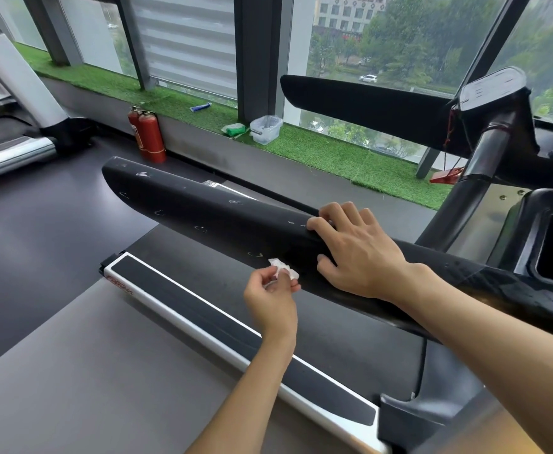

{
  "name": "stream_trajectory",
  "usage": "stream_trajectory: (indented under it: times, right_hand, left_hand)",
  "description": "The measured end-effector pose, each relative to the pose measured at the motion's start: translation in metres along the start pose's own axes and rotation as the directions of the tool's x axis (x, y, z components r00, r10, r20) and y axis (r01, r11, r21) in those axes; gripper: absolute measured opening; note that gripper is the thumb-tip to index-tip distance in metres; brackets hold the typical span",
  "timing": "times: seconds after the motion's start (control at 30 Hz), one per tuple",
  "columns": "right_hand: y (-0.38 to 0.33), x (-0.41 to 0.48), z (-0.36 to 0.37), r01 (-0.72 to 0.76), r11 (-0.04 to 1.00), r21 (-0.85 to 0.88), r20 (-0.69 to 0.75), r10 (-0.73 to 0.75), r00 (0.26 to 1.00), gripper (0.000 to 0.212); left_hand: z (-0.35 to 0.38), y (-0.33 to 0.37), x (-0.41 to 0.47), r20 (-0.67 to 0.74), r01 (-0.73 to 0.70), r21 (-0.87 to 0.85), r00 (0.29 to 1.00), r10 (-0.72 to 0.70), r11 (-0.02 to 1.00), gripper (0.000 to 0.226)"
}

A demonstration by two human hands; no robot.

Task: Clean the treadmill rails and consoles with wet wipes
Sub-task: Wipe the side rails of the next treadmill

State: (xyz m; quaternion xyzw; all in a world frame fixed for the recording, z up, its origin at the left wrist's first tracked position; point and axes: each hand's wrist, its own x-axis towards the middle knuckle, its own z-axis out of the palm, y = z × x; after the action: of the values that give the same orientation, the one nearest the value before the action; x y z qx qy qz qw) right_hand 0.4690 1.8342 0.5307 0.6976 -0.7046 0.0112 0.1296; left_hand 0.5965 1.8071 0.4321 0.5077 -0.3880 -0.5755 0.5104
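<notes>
Gym floor beside a long window wall, with a fake-grass ledge (301, 149) under the glass. Two fire extinguishers (149, 136) stand against it; a green pack (234, 128) and a clear tub (266, 129) sit on top.

Near handrail (203, 211) runs across the view: black, matt, dotted with small white marks (199, 229) along its side. Right hand (357, 253) is draped over it, fingers curled across the top edge and thumb on the near face, gripping the rail. A pale sliver shows under the fingertips; cannot tell whether it is a wipe or a scuff. Left hand (268, 294) is just below the rail and apart from it, pinching a small crumpled wipe (283, 269) between thumb and fingertips.

Judgement: the step in hand is spot-cleaning the rail's near face.
- The wad looks small and balled. Better to open it out to a fresh flat face before it meets the rail, so it covers more and does not smear.
- Work mark by mark toward the free end with short firm rubs, the right hand steadying the rail.
- Far rail (366, 106) and console (491, 90) are probably yet to do, so plenty is left.
- Risk: a spent wipe may shed lint on the matt black. Swap for a new one once it drags dry.
</notes>
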Motion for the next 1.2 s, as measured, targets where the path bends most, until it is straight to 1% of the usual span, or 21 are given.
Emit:
stream_trajectory:
  times: [0.13, 0.2, 0.27, 0.37, 0.47, 0.5, 0.6, 0.7, 0.77, 0.83, 0.87, 0.93, 1.0, 1.07, 1.13, 1.2]
  right_hand:
    - [0.0, 0.0, 0.0, 0.001, 1.0, -0.005, 0.002, -0.001, 1.0, 0.046]
    - [0.0, 0.0, -0.001, -0.002, 1.0, -0.002, 0.003, 0.002, 1.0, 0.046]
    - [-0.001, 0.0, -0.001, -0.005, 1.0, -0.001, 0.008, 0.005, 1.0, 0.046]
    - [-0.001, 0.0, -0.001, -0.007, 1.0, -0.006, 0.015, 0.007, 1.0, 0.047]
    - [-0.001, 0.0, -0.003, -0.009, 1.0, -0.001, 0.024, 0.009, 1.0, 0.048]
    - [-0.001, 0.0, -0.003, -0.009, 1.0, -0.001, 0.027, 0.009, 1.0, 0.048]
    - [-0.001, 0.0, -0.003, -0.009, 1.0, 0.002, 0.041, 0.009, 0.999, 0.047]
    - [0.0, 0.001, -0.004, -0.011, 1.0, 0.029, 0.04, 0.01, 0.999, 0.046]
    - [-0.002, 0.009, -0.008, 0.0, 0.998, 0.066, 0.045, -0.003, 0.999, 0.048]
    - [-0.007, 0.018, -0.01, 0.031, 0.995, 0.093, 0.036, -0.034, 0.999, 0.054]
    - [-0.01, 0.022, -0.009, 0.039, 0.995, 0.095, 0.039, -0.043, 0.998, 0.058]
    - [-0.015, 0.025, -0.003, 0.051, 0.998, 0.046, 0.053, -0.053, 0.997, 0.062]
    - [-0.015, 0.025, 0.003, 0.052, 0.999, 0.002, 0.049, -0.052, 0.997, 0.063]
    - [-0.014, 0.026, 0.003, 0.048, 0.999, -0.001, 0.044, -0.048, 0.998, 0.064]
    - [-0.014, 0.026, 0.002, 0.045, 0.999, -0.004, 0.044, -0.044, 0.998, 0.065]
    - [-0.015, 0.026, 0.003, 0.045, 0.999, -0.007, 0.04, -0.045, 0.998, 0.064]
  left_hand:
    - [0.0, 0.01, 0.002, 0.042, -0.071, 0.033, 0.997, 0.069, 0.997, 0.006]
    - [0.0, 0.015, 0.005, 0.024, -0.105, 0.024, 0.994, 0.105, 0.994, 0.005]
    - [0.0, 0.019, 0.006, 0.028, -0.154, 0.055, 0.988, 0.153, 0.987, 0.006]
    - [0.002, 0.025, 0.007, 0.119, -0.253, 0.122, 0.964, 0.239, 0.96, 0.005]
    - [0.004, 0.033, 0.015, 0.06, -0.275, 0.147, 0.961, 0.269, 0.95, 0.002]
    - [0.005, 0.035, 0.016, 0.069, -0.296, 0.174, 0.955, 0.288, 0.939, 0.001]
    - [0.003, 0.04, 0.019, 0.167, -0.354, 0.218, 0.932, 0.322, 0.91, 0.003]
    - [0.0, 0.041, 0.024, 0.13, -0.335, 0.219, 0.941, 0.313, 0.916, 0.003]
    - [0.0, 0.04, 0.024, 0.151, -0.355, 0.245, 0.933, 0.326, 0.902, 0.007]
    - [-0.002, 0.038, 0.023, 0.153, -0.351, 0.244, 0.935, 0.321, 0.904, 0.008]
    - [-0.003, 0.037, 0.023, 0.123, -0.33, 0.238, 0.943, 0.309, 0.914, 0.007]
    - [-0.006, 0.035, 0.023, 0.075, -0.286, 0.233, 0.958, 0.276, 0.93, 0.007]
    - [-0.006, 0.031, 0.021, 0.106, -0.259, 0.217, 0.965, 0.241, 0.941, 0.004]
    - [-0.006, 0.027, 0.02, 0.109, -0.226, 0.196, 0.972, 0.208, 0.954, 0.002]
    - [-0.007, 0.024, 0.022, 0.061, -0.195, 0.192, 0.981, 0.187, 0.962, 0.005]
    - [-0.009, 0.02, 0.021, 0.054, -0.211, 0.216, 0.977, 0.204, 0.953, 0.008]
